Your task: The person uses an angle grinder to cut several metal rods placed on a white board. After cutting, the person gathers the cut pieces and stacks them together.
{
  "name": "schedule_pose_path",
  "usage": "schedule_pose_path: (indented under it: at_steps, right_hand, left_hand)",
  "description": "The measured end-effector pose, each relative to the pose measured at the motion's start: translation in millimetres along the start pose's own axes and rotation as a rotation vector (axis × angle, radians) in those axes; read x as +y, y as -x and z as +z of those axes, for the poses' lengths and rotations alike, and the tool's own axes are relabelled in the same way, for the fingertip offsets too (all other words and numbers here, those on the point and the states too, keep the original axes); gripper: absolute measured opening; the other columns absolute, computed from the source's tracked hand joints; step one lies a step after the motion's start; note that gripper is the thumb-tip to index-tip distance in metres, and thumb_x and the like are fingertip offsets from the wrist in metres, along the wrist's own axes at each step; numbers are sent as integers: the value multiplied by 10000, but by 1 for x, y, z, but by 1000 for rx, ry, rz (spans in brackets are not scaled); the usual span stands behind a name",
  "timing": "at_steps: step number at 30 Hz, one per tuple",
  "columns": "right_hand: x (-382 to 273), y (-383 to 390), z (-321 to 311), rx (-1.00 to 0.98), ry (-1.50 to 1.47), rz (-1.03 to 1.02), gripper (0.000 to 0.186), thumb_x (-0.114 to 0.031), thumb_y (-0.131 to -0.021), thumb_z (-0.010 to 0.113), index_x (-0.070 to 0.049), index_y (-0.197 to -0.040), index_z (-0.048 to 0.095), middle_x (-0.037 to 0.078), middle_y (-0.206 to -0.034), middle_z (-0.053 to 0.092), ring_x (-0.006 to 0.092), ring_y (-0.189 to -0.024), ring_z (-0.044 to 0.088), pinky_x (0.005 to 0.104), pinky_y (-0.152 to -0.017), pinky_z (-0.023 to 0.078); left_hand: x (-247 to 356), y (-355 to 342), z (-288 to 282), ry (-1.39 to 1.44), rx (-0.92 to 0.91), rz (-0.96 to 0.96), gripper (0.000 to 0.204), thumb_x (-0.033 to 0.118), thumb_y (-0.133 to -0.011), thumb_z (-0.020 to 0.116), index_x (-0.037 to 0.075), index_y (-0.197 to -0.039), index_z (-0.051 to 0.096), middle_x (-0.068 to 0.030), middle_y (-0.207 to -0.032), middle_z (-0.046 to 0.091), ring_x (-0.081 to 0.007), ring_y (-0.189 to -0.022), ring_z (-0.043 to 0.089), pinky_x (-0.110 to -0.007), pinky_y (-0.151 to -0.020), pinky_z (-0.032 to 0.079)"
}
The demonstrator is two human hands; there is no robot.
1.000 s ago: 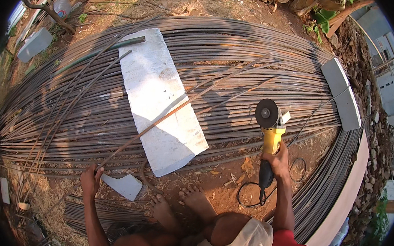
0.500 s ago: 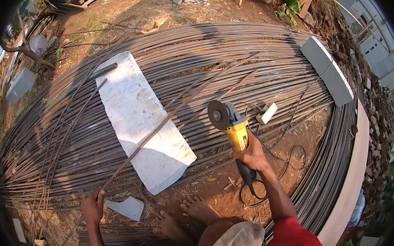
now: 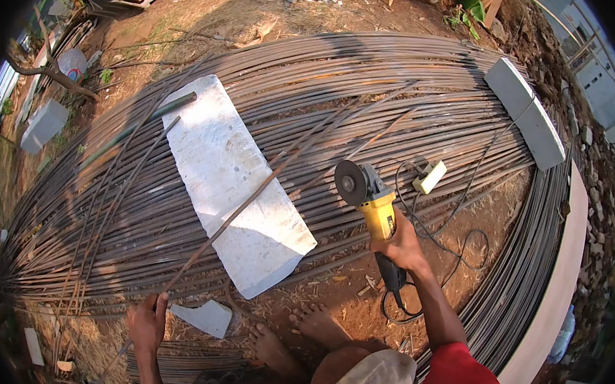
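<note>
My right hand [image 3: 399, 244] is closed around a yellow and black angle grinder [image 3: 379, 216]. Its dark cutting disc [image 3: 351, 183] points up and to the left, apart from any bar. At the lower left, my left hand [image 3: 145, 322] grips a thin steel rod [image 3: 227, 222]. That rod slants up to the right across a long white block [image 3: 239, 187], which lies on top of many brown steel bars [image 3: 346, 72]. A green pipe [image 3: 175, 106] and the end of another bar also rest on the block's far end.
The grinder's black cord runs to a pale power socket box [image 3: 431, 177]. Another white block [image 3: 527, 112] sits across the bars at far right. A broken white piece [image 3: 205, 318] lies near my bare feet [image 3: 319, 324]. Dark bars [image 3: 513, 280] curve along a plank [image 3: 557, 284] at right.
The whole scene has shifted slightly rightward in view. Both hands keep their holds on the rod and grinder; little else differs.
</note>
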State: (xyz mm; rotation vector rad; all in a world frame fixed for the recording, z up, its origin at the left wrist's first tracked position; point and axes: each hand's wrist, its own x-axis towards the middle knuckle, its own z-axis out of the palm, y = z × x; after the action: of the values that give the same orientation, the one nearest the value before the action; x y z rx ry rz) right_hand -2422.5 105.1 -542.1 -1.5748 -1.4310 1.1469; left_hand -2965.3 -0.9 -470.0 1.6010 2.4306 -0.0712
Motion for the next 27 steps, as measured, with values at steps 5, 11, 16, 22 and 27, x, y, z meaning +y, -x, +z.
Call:
schedule_pose_path:
  at_steps: [5, 11, 16, 22, 27]
  right_hand:
    - [-13, -22, -2, -91, 75, 6, 759, -202, -688, 827, 44, -1357, 566, 65, -1066, 648, 178, -954, 611, 354, -883, 515]
    - [-13, -56, 13, -144, 185, -82, 870, -243, -646, 858, 53, -1399, 540, 241, -1184, 719, 389, -1117, 691, 466, -987, 521]
    - [-24, -80, 40, -209, 236, -120, 938, -279, -635, 855, 83, -1427, 510, 276, -1189, 710, 411, -1117, 694, 475, -978, 529]
    - [-37, -90, 56, -224, 297, -120, 920, -299, -622, 840, 100, -1389, 524, 286, -1130, 711, 419, -1076, 707, 474, -940, 544]
    - [-48, -92, 57, -254, 304, -94, 864, -289, -620, 846, 81, -1341, 546, 273, -1092, 714, 411, -1046, 711, 482, -924, 543]
  left_hand:
    - [3, -2, -3, 19, -68, -11, 581, 606, -1053, 564, 66, -1008, 772, -232, -855, 650, -426, -918, 557, -538, -874, 449]
    - [-6, -16, 4, 62, -92, 39, 535, 567, -1044, 595, 72, -1039, 798, -263, -812, 681, -461, -839, 608, -565, -859, 480]
    - [-16, -23, 21, 138, -53, 81, 534, 558, -1037, 602, 62, -979, 792, -260, -746, 676, -505, -764, 617, -596, -760, 486]
    - [-34, -37, 49, 100, -19, 148, 516, 566, -1030, 609, 83, -1001, 788, -285, -746, 647, -523, -787, 614, -608, -759, 482]
    - [-37, -42, 60, 174, -80, 95, 520, 575, -1030, 606, 89, -1038, 790, -293, -766, 646, -521, -807, 603, -608, -774, 479]
